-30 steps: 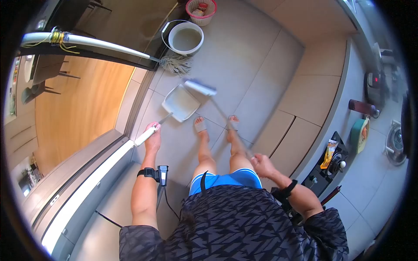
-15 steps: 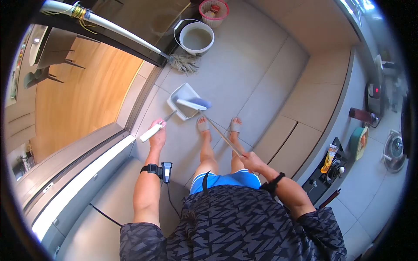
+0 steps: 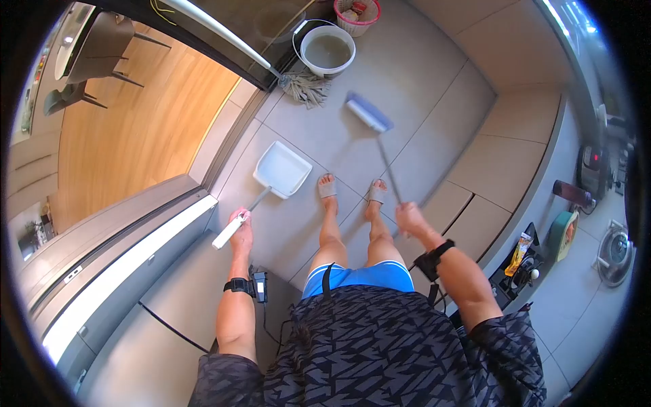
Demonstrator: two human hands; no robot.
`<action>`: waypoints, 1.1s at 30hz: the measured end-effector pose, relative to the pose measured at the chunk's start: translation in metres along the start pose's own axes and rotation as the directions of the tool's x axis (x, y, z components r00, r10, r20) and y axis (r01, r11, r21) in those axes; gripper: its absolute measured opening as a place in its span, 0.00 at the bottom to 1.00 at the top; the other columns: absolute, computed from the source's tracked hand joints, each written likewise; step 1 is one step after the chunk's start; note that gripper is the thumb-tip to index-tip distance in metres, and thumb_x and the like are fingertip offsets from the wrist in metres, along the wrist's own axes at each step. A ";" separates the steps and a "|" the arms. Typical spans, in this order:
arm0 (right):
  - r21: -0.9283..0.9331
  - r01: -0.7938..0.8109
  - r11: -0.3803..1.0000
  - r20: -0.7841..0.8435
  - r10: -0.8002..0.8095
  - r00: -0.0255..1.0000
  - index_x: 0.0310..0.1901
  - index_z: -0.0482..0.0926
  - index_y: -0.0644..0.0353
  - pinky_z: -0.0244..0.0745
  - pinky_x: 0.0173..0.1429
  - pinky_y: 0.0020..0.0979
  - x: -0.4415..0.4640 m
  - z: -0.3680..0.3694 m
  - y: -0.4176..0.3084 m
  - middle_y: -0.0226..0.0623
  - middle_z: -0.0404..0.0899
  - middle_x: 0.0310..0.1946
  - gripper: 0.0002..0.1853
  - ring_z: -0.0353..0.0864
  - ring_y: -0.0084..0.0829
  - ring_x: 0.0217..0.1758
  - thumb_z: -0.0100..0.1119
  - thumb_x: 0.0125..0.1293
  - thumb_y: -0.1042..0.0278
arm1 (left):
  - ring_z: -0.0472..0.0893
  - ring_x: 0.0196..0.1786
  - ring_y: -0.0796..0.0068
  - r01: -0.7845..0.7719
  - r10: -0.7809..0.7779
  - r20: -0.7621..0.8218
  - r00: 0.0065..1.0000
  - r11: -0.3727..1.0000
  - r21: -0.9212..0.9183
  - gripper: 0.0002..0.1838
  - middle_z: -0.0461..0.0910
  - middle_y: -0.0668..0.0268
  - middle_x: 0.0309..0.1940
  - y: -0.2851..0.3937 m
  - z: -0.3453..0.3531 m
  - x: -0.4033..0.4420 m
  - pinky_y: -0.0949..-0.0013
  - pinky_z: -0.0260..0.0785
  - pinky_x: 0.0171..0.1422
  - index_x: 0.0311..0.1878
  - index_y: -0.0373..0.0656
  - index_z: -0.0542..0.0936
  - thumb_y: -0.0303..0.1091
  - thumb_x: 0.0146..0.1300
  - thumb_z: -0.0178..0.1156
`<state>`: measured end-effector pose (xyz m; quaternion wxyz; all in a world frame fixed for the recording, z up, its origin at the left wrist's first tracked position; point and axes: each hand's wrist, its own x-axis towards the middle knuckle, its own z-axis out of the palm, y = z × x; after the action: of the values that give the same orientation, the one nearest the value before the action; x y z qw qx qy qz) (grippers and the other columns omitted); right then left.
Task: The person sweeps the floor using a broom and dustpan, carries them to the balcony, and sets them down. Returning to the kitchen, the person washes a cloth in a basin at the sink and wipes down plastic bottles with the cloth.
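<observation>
My left hand (image 3: 241, 229) is closed round the handle of a white dustpan (image 3: 283, 168), whose pan lies low over the tiles in front of my left foot. My right hand (image 3: 411, 218) grips the thin grey handle of a broom (image 3: 369, 112). The broom's white and bluish head is blurred by motion and sits ahead of my feet, apart from the dustpan. Whether its bristles touch the floor I cannot tell.
A white bucket (image 3: 328, 51) of murky water stands at the front, with a mop (image 3: 305, 88) leaning beside it. Behind it is a pink-rimmed basket (image 3: 357, 15). Cabinets and a counter (image 3: 550, 156) run along the right; a glass sliding door frame (image 3: 224, 159) is at left.
The broom head has swung from over the dustpan out to the right and forward. My right hand has moved forward with it. The dustpan now shows uncovered.
</observation>
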<state>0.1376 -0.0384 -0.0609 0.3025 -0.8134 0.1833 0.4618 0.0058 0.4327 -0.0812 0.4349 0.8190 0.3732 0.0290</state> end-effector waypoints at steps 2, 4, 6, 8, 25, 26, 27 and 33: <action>-0.309 0.334 0.891 0.183 -0.289 0.940 0.37 0.78 0.69 0.77 0.24 0.39 -0.004 0.049 0.021 0.47 0.81 0.20 0.18 0.82 0.39 0.18 0.48 0.69 0.60 | 0.79 0.49 0.72 0.060 -0.061 -0.030 0.998 0.998 -0.027 0.11 0.81 0.57 0.48 0.003 -0.001 0.000 0.69 0.72 0.56 0.48 0.35 0.79 0.29 0.65 0.62; -0.278 0.340 0.898 0.161 -0.306 0.938 0.41 0.78 0.69 0.79 0.27 0.38 -0.017 0.096 0.037 0.48 0.82 0.22 0.18 0.84 0.41 0.21 0.47 0.69 0.59 | 0.79 0.47 0.73 0.040 -0.040 -0.008 0.999 0.999 0.000 0.11 0.81 0.60 0.45 0.016 -0.007 0.003 0.70 0.72 0.54 0.48 0.36 0.78 0.29 0.65 0.61; -0.239 0.164 0.957 0.346 -0.074 0.935 0.43 0.79 0.66 0.79 0.27 0.39 -0.032 0.088 0.005 0.48 0.82 0.22 0.18 0.83 0.40 0.21 0.46 0.69 0.59 | 0.78 0.45 0.75 0.033 -0.033 0.010 0.999 0.998 -0.048 0.11 0.80 0.65 0.41 0.014 -0.006 0.007 0.71 0.71 0.52 0.49 0.37 0.78 0.30 0.65 0.61; -0.217 0.090 0.972 0.409 0.006 0.912 0.40 0.79 0.65 0.79 0.27 0.40 -0.048 0.074 -0.012 0.48 0.81 0.21 0.17 0.83 0.40 0.20 0.48 0.68 0.58 | 0.78 0.45 0.75 0.022 -0.020 0.031 0.999 0.999 -0.050 0.11 0.80 0.65 0.41 0.007 -0.006 0.011 0.71 0.71 0.53 0.49 0.37 0.78 0.31 0.65 0.61; 0.507 -0.253 0.824 -0.010 0.299 0.954 0.53 0.74 0.63 0.63 0.14 0.32 -0.103 -0.068 0.067 0.34 0.70 0.17 0.18 0.68 0.25 0.12 0.48 0.72 0.59 | 0.76 0.60 0.65 0.086 -0.075 0.087 0.993 0.988 -0.127 0.10 0.76 0.51 0.58 -0.032 -0.051 -0.006 0.66 0.66 0.64 0.47 0.39 0.79 0.31 0.66 0.62; 0.541 -0.261 0.799 -0.030 0.329 0.944 0.51 0.74 0.64 0.64 0.15 0.32 -0.089 -0.064 0.069 0.34 0.70 0.17 0.17 0.68 0.26 0.12 0.48 0.72 0.59 | 0.76 0.60 0.65 0.089 -0.078 0.103 0.992 0.991 -0.099 0.10 0.77 0.51 0.58 -0.033 -0.053 -0.006 0.66 0.66 0.64 0.47 0.38 0.79 0.32 0.65 0.62; 0.571 -0.270 0.775 -0.047 0.359 0.932 0.48 0.74 0.65 0.65 0.16 0.33 -0.071 -0.057 0.072 0.34 0.70 0.16 0.16 0.68 0.27 0.12 0.48 0.71 0.59 | 0.76 0.60 0.65 0.094 -0.085 0.116 0.990 0.993 -0.070 0.11 0.77 0.51 0.57 -0.039 -0.055 -0.007 0.66 0.67 0.64 0.47 0.38 0.79 0.32 0.65 0.63; 0.369 -0.304 0.878 0.230 0.230 0.946 0.53 0.72 0.62 0.66 0.16 0.33 -0.031 0.063 0.053 0.36 0.72 0.19 0.18 0.71 0.26 0.15 0.48 0.70 0.59 | 0.79 0.51 0.68 0.099 -0.099 0.000 0.995 0.994 -0.035 0.12 0.81 0.56 0.48 -0.052 -0.046 -0.010 0.66 0.70 0.59 0.47 0.38 0.78 0.34 0.65 0.64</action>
<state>0.0510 -0.0356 -0.0759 0.4105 -0.6563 0.3565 0.5231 -0.0488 0.4760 -0.0885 0.4496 0.7918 0.4132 0.0148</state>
